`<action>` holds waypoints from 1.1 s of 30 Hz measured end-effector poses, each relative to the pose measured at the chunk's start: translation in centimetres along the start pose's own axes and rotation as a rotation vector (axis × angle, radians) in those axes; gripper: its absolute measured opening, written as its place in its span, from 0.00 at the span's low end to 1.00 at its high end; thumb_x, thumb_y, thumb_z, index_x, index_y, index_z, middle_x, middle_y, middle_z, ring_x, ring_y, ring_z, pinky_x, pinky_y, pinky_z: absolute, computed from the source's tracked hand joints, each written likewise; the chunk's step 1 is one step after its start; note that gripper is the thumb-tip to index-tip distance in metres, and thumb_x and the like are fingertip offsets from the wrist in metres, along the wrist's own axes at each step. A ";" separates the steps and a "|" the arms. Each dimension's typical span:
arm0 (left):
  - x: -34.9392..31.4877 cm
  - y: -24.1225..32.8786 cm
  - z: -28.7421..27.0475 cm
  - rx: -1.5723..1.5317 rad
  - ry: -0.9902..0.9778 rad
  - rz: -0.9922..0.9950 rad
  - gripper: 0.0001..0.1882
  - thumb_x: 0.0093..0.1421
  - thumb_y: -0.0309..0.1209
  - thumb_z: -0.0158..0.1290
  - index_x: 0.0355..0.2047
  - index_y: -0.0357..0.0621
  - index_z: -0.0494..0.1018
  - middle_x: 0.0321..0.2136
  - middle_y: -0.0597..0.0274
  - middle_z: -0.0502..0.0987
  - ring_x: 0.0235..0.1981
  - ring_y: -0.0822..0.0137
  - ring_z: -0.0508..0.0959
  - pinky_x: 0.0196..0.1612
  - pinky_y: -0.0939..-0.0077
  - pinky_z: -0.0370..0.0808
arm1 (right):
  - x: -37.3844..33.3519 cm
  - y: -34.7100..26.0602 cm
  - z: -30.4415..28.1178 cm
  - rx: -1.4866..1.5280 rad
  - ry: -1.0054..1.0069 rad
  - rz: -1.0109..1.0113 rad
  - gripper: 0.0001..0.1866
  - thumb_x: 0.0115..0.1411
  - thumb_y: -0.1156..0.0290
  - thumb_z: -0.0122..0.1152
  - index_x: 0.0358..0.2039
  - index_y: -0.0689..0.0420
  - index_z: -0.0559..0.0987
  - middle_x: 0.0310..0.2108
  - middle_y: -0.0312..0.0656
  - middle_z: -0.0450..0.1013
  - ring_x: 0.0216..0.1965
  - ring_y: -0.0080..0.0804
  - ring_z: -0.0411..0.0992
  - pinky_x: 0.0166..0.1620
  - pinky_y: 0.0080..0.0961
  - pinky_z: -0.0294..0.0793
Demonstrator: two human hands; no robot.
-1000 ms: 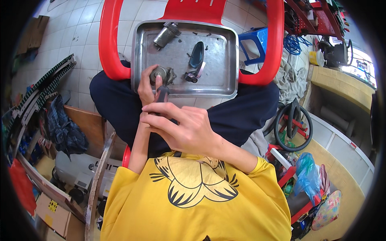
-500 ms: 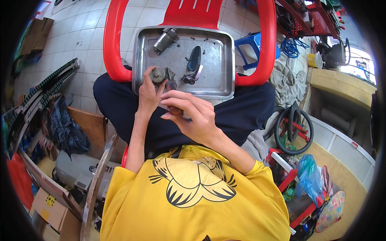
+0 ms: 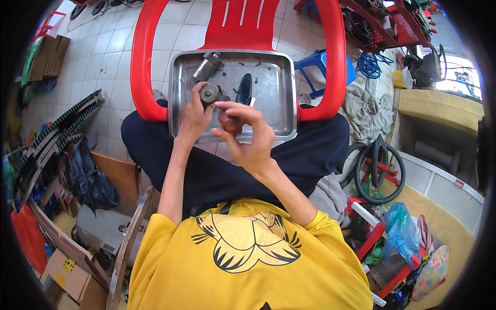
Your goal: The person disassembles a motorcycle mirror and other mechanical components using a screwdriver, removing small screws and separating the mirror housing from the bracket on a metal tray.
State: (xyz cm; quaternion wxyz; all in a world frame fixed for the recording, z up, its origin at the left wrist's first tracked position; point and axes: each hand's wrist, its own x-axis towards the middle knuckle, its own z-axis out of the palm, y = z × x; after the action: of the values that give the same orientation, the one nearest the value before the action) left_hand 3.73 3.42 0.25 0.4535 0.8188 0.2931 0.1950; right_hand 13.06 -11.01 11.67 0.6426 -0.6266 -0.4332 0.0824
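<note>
My left hand (image 3: 192, 114) is closed round a grey metal machine part with a round cap (image 3: 209, 93), held over the near left of a metal tray (image 3: 174, 82). Close beside it, my right hand (image 3: 253, 135) has its fingers curled round the rounded reddish-brown handle of a screwdriver (image 3: 229, 122). The tool's shaft and tip cannot be made out. Behind the held part a silver cylindrical metal part (image 3: 207, 67) lies in the tray. To its right is a dark, glossy oval piece (image 3: 245, 89), partly behind my right hand, with several small screws (image 3: 242, 64) farther back.
The tray rests at my lap, on the front of a red plastic chair (image 3: 240, 36) with arms on both sides. Right of it stand a blue stool (image 3: 315, 72) and a coil of blue hose (image 3: 373, 63). A black tyre-like ring (image 3: 380, 170) lies at the right; wooden boards (image 3: 124, 248) stand at the left.
Both hands have drawn closer together, and the right has moved up and slightly right, its handle now more end-on. The tray sits lower in view, and the held part shows its cap more upright.
</note>
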 end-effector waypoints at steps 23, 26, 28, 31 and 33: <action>0.6 -0.5 -0.2 -0.083 0.023 0.099 0.32 0.63 0.25 0.62 0.64 0.47 0.61 0.50 0.46 0.80 0.50 0.41 0.83 0.47 0.55 0.80 | -0.3 0.3 0.5 -0.128 0.028 -0.023 0.24 0.53 0.79 0.79 0.51 0.55 0.82 0.53 0.45 0.75 0.32 0.27 0.79 0.29 0.19 0.77; 0.5 -0.3 -0.2 -0.098 0.021 0.087 0.31 0.64 0.25 0.61 0.64 0.48 0.61 0.48 0.46 0.80 0.49 0.41 0.83 0.46 0.55 0.79 | 0.0 0.7 0.2 -0.118 -0.009 -0.084 0.27 0.53 0.81 0.77 0.54 0.53 0.82 0.53 0.44 0.75 0.30 0.26 0.79 0.28 0.19 0.78; 0.5 -0.2 -0.3 -0.112 0.007 0.045 0.31 0.64 0.25 0.61 0.65 0.50 0.61 0.48 0.45 0.80 0.49 0.40 0.83 0.46 0.55 0.79 | 0.1 0.6 0.1 -0.144 -0.051 -0.097 0.26 0.54 0.81 0.77 0.53 0.53 0.82 0.53 0.43 0.76 0.30 0.27 0.80 0.29 0.20 0.78; 0.5 -0.1 -0.4 -0.083 -0.002 0.003 0.32 0.64 0.23 0.60 0.65 0.51 0.61 0.47 0.45 0.80 0.49 0.40 0.82 0.46 0.54 0.79 | 0.2 0.0 0.3 -0.164 -0.101 -0.051 0.22 0.53 0.80 0.78 0.48 0.54 0.82 0.51 0.42 0.77 0.30 0.27 0.80 0.31 0.20 0.79; 0.4 -0.1 -0.5 -0.039 -0.002 0.004 0.32 0.63 0.22 0.59 0.66 0.52 0.61 0.47 0.45 0.80 0.49 0.39 0.82 0.47 0.53 0.79 | 0.2 -0.4 0.3 -0.142 -0.133 -0.037 0.20 0.52 0.79 0.79 0.46 0.54 0.82 0.50 0.41 0.77 0.31 0.26 0.80 0.31 0.20 0.80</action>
State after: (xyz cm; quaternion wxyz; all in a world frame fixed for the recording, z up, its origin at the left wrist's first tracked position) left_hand 3.69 4.06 0.45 0.4692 0.8105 0.2873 0.2008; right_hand 12.83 -10.72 12.08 0.5677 -0.6558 -0.4910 0.0808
